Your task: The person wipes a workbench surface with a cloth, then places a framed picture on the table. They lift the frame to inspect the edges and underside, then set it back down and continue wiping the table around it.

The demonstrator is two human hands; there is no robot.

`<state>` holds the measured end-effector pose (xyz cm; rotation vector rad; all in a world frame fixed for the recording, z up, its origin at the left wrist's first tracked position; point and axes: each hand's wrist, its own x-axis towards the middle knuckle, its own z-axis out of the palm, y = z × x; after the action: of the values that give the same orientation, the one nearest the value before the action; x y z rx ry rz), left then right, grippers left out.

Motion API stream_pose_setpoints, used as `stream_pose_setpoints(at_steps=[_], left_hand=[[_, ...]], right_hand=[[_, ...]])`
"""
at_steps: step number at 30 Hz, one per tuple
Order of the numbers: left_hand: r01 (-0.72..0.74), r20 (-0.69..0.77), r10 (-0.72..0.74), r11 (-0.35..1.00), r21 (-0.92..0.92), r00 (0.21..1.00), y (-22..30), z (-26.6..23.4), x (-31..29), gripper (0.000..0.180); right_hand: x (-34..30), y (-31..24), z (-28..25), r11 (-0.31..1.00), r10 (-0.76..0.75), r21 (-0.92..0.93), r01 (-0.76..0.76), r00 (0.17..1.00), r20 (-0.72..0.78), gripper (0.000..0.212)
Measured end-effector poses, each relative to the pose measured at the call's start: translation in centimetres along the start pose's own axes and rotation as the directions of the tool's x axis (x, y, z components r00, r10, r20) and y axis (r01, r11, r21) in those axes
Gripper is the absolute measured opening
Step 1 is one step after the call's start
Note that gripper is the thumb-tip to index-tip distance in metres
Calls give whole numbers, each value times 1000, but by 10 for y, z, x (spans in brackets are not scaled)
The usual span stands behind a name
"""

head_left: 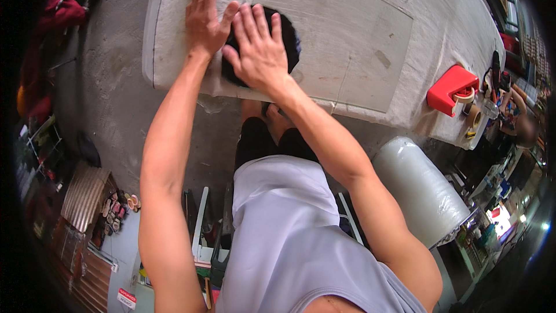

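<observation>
A black, roundish, soft-looking item (294, 40) lies near the close edge of the white-covered table (341, 0). I cannot make out its exact kind; a bluish patch shows on its right side. My right hand (259, 46) rests over it with palm down and fingers spread, hiding its middle. Just left of the item is my left hand (207, 23), tilted on its side with fingers stretched and the thumb pointing at the right hand's fingertips. Neither hand grasps anything.
A clear flat sheet (370, 64) lies on the table to the right. Beyond it stand a red tape dispenser (446, 90) and a tape roll (474, 116). A large plastic-wrapped roll (420, 191) is below the table's right edge. Another person (524, 130) is at the far right.
</observation>
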<state>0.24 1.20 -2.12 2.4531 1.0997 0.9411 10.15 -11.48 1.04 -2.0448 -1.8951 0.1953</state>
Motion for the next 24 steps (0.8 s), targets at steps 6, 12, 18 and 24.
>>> stream_pose_setpoints(at_steps=[6,12,18,24], left_hand=[[14,47,-15,999,29,999,1,-5,-1,57],[41,99,-48,997,70,994,6,-12,-5,60],[40,83,-34,997,-72,996,1,-6,3,60],[94,119,-88,994,-50,989,3,-12,0,60]], right_hand=[[-93,111,-65,931,347,-132,-341,938,18,70],[-143,201,-78,679,595,-369,-635,770,-230,84],[1,3,1,994,105,37,-107,993,50,77],[-29,84,-41,969,241,-65,-239,970,31,70]])
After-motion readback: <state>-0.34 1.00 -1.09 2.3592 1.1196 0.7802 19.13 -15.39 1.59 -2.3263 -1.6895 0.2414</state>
